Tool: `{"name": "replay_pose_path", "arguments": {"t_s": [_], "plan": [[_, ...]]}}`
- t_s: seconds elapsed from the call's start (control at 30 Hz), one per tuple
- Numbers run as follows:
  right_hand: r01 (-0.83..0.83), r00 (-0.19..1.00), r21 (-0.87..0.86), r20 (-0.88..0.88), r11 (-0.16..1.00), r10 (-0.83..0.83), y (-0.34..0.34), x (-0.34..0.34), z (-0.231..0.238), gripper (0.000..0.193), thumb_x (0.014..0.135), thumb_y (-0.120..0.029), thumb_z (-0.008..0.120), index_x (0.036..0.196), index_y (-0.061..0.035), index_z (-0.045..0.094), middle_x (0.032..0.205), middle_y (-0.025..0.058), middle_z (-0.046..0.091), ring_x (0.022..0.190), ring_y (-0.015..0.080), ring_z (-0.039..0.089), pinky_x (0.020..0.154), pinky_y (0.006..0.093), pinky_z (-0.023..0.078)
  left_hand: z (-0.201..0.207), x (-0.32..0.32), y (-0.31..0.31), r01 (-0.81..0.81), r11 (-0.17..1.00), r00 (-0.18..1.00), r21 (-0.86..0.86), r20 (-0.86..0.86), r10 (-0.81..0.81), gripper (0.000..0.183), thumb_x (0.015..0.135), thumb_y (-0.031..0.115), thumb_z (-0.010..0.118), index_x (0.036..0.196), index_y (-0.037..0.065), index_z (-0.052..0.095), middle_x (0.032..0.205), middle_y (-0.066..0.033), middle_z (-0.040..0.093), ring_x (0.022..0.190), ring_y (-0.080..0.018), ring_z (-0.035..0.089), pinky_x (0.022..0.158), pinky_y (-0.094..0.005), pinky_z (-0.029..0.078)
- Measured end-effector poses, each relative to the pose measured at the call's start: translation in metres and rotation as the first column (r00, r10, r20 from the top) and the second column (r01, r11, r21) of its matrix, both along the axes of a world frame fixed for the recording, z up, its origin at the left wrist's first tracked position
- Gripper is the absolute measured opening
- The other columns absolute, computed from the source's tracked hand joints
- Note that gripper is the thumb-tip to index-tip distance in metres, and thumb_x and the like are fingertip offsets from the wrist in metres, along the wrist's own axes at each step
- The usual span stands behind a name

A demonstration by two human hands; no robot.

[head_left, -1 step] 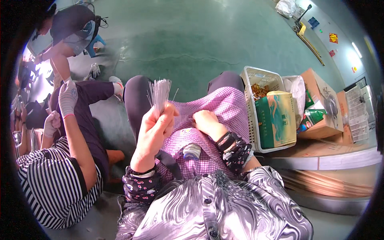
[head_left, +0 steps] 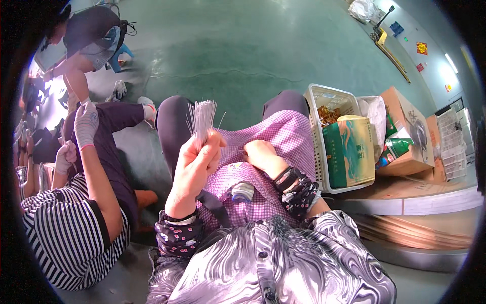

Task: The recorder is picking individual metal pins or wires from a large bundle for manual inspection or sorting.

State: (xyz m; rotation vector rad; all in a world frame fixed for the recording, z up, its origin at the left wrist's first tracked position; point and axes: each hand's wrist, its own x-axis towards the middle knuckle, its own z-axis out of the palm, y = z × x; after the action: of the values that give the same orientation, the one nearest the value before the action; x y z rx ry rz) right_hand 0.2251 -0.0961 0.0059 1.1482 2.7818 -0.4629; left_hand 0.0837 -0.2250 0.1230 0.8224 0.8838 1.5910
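Observation:
My left hand [head_left: 197, 164] is closed round a bundle of thin, pale wire-like strands [head_left: 203, 117]. Their tips fan out above the fist, and a few stray to the sides. Over my lap, my right hand [head_left: 263, 154] is closed with its fingers curled under toward the left. Whatever its fingertips hold, if anything, is too small or hidden to name. Both hands are above a purple checked apron [head_left: 288, 126]. A small roll of grey and white cloth [head_left: 243, 192] lies on the apron, between my forearms.
To my right stands a white plastic basket [head_left: 315, 137] with a green and gold box [head_left: 349, 151] and brownish bits. Beyond it are an open carton [head_left: 412, 157] and stacked cardboard [head_left: 420, 233]. A person in a striped shirt and white gloves [head_left: 87, 124] sits close on my left.

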Motion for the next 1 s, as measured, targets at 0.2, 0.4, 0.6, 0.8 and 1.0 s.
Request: {"name": "replay_pose_path", "arguments": {"t_s": [0.2,0.4,0.6,0.8,1.0], "plan": [[0.01,0.778,-0.439,-0.561,0.898,-0.282,0.002,0.004,0.028,0.018,0.074,-0.018,0.057,0.078,-0.0002,0.059,0.07,0.0123,0.06,0.063,0.0188,0.058,0.062,0.0285,0.046,0.002,-0.003,0.001,-0.058,0.998,0.989,-0.033,-0.137,0.053,0.017,0.086,0.017,0.044,0.087,0.001,0.05,0.054,0.0062,0.035,0.043,-0.0009,0.028,0.037,-0.016,0.02],[-0.38,0.593,-0.76,-0.638,0.527,-0.492,-0.029,0.004,0.111,0.015,0.079,-0.015,0.056,0.081,0.0,0.056,0.071,0.0027,0.058,0.064,0.0076,0.053,0.061,0.0205,0.043,0.007,0.002,0.005,-0.217,0.976,0.865,-0.03,-0.469,0.178,0.019,0.079,0.011,0.054,0.094,-0.001,0.056,0.06,0.0057,0.045,0.054,0.0008,0.038,0.047,-0.0149,0.029],[-0.453,0.559,-0.735,-0.675,0.504,-0.481,-0.042,0.009,0.128,0.015,0.079,-0.016,0.057,0.081,-0.0005,0.056,0.069,0.0019,0.057,0.063,0.0058,0.052,0.058,0.0188,0.041,0.007,0.004,0.006,-0.114,0.993,0.904,-0.019,-0.416,0.096,0.013,0.078,0.013,0.057,0.08,0.0,0.057,0.063,0.0054,0.047,0.059,-0.0028,0.042,0.053,-0.0174,0.032],[-0.434,0.567,-0.741,-0.667,0.512,-0.484,-0.045,0.008,0.124,0.014,0.079,-0.015,0.057,0.078,-0.0005,0.056,0.068,0.0016,0.057,0.062,0.0056,0.052,0.057,0.0182,0.041,0.008,0.004,0.003,-0.253,0.967,0.926,-0.017,-0.294,0.237,0.008,0.077,0.008,0.056,0.077,0.0,0.054,0.062,0.0049,0.047,0.056,-0.001,0.039,0.049,-0.0161,0.03],[-0.36,0.575,-0.733,-0.661,0.577,-0.482,-0.05,0.013,0.121,0.013,0.079,-0.014,0.056,0.077,-0.0005,0.057,0.066,0.0021,0.057,0.059,0.0051,0.051,0.054,0.0179,0.04,0.007,-0.007,0.006,-0.422,0.901,0.888,0.101,-0.156,0.433,0.003,0.079,0.006,0.05,0.077,0.004,0.052,0.05,0.0063,0.036,0.04,-0.001,0.028,0.037,-0.0168,0.018]]}}
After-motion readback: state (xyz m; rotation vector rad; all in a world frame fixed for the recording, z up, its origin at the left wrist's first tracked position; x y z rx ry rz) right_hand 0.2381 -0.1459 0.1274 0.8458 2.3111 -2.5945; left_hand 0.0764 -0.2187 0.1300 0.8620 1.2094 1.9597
